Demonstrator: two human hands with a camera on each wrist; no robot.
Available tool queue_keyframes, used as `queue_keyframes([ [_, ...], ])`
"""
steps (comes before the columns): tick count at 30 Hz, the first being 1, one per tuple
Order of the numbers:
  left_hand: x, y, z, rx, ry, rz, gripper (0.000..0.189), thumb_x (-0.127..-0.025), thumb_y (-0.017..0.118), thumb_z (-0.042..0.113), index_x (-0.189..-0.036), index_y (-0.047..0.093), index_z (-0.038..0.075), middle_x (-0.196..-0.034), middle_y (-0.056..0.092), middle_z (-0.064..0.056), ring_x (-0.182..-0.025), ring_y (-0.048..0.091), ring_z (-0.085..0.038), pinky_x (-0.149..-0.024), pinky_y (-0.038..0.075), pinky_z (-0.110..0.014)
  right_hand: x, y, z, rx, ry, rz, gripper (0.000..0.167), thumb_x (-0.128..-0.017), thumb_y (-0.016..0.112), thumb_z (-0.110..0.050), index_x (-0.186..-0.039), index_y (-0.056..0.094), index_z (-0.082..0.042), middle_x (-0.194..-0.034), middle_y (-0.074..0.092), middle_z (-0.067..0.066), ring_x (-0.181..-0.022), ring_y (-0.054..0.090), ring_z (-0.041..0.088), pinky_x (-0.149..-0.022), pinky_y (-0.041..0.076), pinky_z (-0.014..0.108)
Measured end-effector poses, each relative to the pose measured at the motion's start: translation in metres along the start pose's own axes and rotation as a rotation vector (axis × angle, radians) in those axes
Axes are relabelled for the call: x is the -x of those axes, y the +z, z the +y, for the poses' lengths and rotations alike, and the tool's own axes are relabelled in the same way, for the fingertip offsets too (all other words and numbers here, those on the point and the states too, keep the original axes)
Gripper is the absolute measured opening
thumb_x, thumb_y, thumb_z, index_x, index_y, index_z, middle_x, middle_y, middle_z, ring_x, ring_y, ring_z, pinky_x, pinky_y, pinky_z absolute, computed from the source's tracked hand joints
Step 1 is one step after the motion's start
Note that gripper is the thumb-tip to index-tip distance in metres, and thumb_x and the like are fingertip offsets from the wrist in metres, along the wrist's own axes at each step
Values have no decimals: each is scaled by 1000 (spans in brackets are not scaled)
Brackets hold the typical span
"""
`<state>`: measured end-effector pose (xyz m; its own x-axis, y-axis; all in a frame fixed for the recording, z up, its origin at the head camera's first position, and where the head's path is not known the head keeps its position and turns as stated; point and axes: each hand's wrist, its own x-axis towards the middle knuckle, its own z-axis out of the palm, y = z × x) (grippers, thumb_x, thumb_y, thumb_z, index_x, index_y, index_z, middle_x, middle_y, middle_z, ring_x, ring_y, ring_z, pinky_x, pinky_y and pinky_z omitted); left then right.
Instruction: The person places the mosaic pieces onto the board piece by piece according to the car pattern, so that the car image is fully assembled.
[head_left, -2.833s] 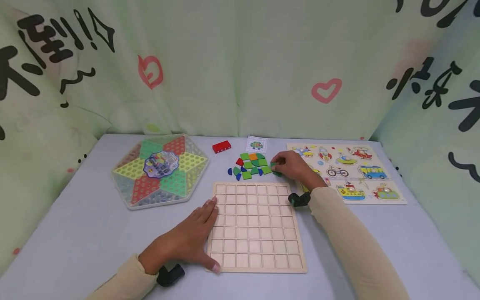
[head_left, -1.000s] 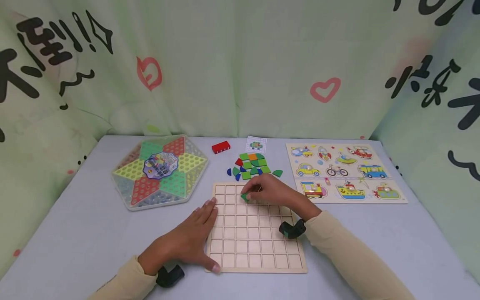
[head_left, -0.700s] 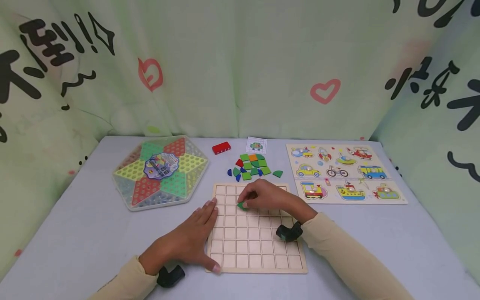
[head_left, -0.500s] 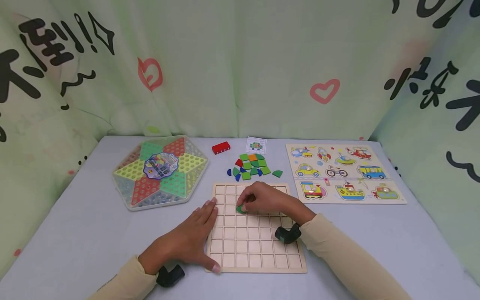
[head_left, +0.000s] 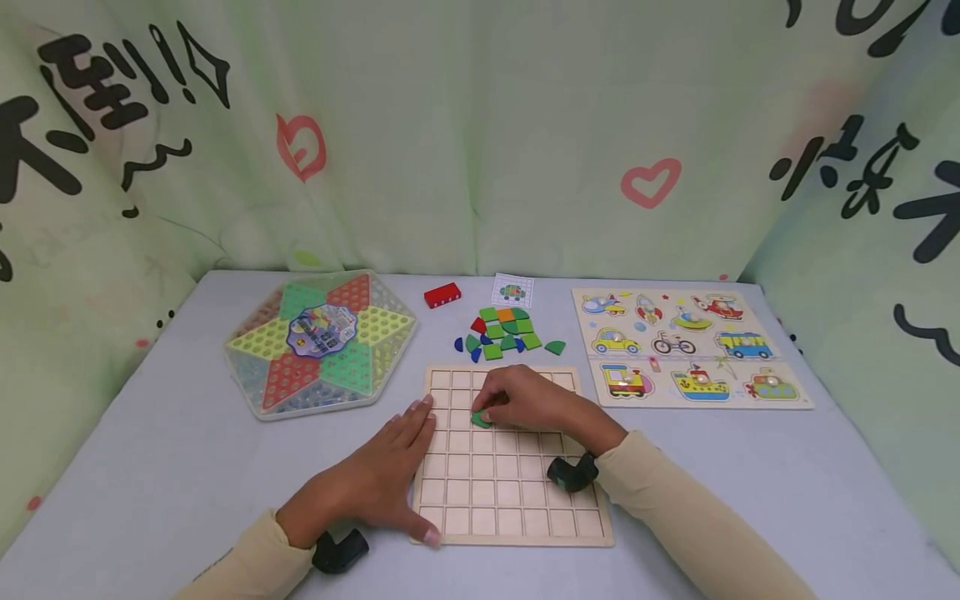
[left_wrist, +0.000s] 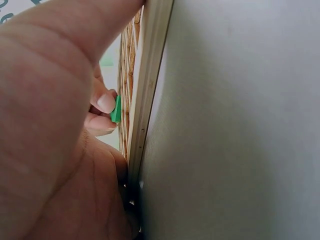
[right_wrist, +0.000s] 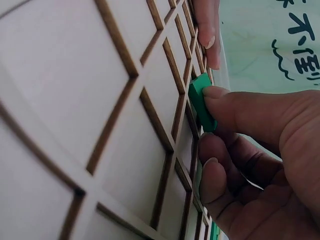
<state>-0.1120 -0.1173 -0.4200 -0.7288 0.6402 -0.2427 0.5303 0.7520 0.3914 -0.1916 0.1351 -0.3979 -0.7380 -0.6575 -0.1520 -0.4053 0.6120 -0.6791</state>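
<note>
A wooden grid board (head_left: 506, 540) lies on the table in the head view, its square cells framed by thin raised ribs. My left hand (head_left: 375, 475) rests along the board's left edge, fingers straight, thumb at the near left corner. Between thumb and fingertips, my right hand (head_left: 525, 398) pinches a small green puzzle piece (head_left: 480, 419), held low over a cell in the upper left part of the grid. The right wrist view shows this green piece (right_wrist: 202, 102) tilted against the ribs; the fingers hide part of its outline. In the left wrist view the green piece (left_wrist: 116, 110) appears edge-on at the grid.
Several green, blue, red and orange pieces (head_left: 493, 330) lie behind the board, with a green quarter-round piece (head_left: 555, 347) to their right. Farther back are a red block (head_left: 442, 295) and a pattern card (head_left: 513, 291). A Chinese checkers set (head_left: 321, 343) stands left, a vehicle puzzle (head_left: 693, 346) right.
My right hand has come from the loose pieces to the board with the green puzzle piece, then eased slightly nearer and left. The left hand has stayed in place.
</note>
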Motion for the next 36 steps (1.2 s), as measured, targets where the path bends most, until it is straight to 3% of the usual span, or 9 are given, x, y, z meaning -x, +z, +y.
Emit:
queue_keyframes([
  [9,0,0,1,11,-11,-18,138,-60,69,82,-155,11,-1,-162,-8,-13,-147,-5,-26,-116,9,-48,1,0,1,40,-68,-8,14,-89,72,-8,-100,78,-12,-88,61,-9,-81,58,9,-74,52,26],
  [17,0,-2,1,10,-13,-24,138,-60,68,82,-155,11,0,-162,-7,-12,-147,-5,-25,-116,8,-47,1,1,1,32,-61,-31,18,-86,76,-10,-104,77,-12,-93,60,-7,-85,57,10,-78,51,26],
  [26,-1,1,-1,-1,-7,-16,138,-59,67,83,-155,11,1,-162,-8,-11,-147,-6,-25,-116,8,-47,3,2,1,100,-71,-26,20,-86,76,-11,-106,76,-13,-95,58,-8,-87,54,10,-80,49,26],
  [36,-1,1,0,7,-22,-23,139,-58,67,83,-156,8,3,-162,-10,-10,-147,-7,-24,-116,7,-46,3,4,3,28,-59,43,16,-88,72,-5,-100,77,-13,-94,64,-9,-84,59,8,-78,51,24],
])
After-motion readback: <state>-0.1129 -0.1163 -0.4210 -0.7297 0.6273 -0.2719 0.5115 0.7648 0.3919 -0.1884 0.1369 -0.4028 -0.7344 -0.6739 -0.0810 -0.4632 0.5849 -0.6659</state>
